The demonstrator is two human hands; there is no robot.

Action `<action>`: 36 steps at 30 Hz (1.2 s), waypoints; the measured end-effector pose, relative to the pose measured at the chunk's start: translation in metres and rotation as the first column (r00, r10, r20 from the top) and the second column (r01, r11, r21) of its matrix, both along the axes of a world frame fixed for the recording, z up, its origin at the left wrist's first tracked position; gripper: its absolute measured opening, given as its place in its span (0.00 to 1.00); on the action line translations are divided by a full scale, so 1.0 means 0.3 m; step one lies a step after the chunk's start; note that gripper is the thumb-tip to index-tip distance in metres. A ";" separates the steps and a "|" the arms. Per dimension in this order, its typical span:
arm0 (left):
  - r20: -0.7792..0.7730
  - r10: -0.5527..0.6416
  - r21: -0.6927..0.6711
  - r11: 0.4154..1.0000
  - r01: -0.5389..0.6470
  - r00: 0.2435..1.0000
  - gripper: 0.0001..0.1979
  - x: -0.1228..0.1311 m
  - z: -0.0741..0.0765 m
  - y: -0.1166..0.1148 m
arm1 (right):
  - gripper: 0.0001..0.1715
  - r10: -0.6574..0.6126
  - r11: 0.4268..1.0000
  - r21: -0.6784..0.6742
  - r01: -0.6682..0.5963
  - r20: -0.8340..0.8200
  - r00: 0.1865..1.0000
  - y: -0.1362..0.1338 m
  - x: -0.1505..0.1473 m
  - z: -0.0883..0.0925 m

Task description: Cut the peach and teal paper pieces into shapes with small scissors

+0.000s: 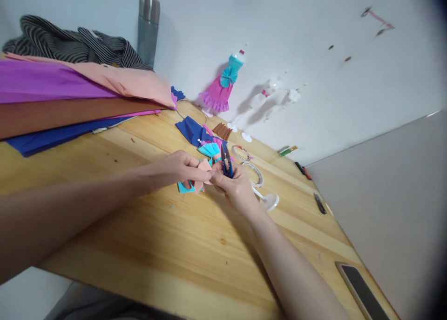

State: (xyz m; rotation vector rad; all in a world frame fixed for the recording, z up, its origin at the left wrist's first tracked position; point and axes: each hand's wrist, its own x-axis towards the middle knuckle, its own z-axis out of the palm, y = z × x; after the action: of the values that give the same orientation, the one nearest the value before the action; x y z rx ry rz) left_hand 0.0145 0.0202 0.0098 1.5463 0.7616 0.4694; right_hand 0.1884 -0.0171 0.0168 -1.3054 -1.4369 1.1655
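My left hand (181, 167) is closed on a small peach paper piece (205, 167), its thumb and fingers pinching the left side. My right hand (233, 183) pinches the same piece from the right and also holds small dark blue snips (226, 165), blades pointing up. Just beneath and behind the hands lie turquoise paper (186, 188) and a pleated turquoise fan (209, 149). To the right of my right hand are a roll of tape (259, 172) and a white stand base (270, 202).
Stacked coloured paper (56, 113) and striped cloth (80, 48) lie at left, near a grey bottle (148, 36). A dressed mannequin (223, 90) stands by the wall. A cutter (319, 203) and a phone (361, 290) lie along the table's right edge.
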 end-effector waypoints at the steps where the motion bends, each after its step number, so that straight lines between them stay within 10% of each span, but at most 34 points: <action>1: 0.019 -0.004 -0.017 1.000 0.004 1.000 0.18 -0.002 0.003 0.001 | 0.14 -0.012 1.000 -0.004 0.012 -0.017 1.000 0.000 -0.003 0.002; 23: 0.097 0.238 -0.043 0.971 -0.235 0.966 0.11 0.004 0.003 -0.009 | 0.24 0.005 1.000 0.029 0.003 -0.299 0.954 0.010 0.029 -0.040; 30: 0.078 0.175 -0.023 0.984 -0.174 0.981 0.07 -0.017 0.030 0.019 | 0.27 0.398 0.917 -0.062 -0.394 0.104 0.911 0.017 0.136 0.085; 36: 0.037 0.162 0.050 0.985 -0.164 0.986 0.06 -0.041 0.066 0.036 | 0.29 0.415 0.909 -0.156 -0.385 0.414 0.810 -0.005 0.168 0.202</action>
State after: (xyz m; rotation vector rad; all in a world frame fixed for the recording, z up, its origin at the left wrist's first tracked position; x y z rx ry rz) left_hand 0.0022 0.0309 0.0295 1.5283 0.8601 0.6392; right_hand 0.2388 -0.0187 0.0774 -1.4119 -2.1046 1.2391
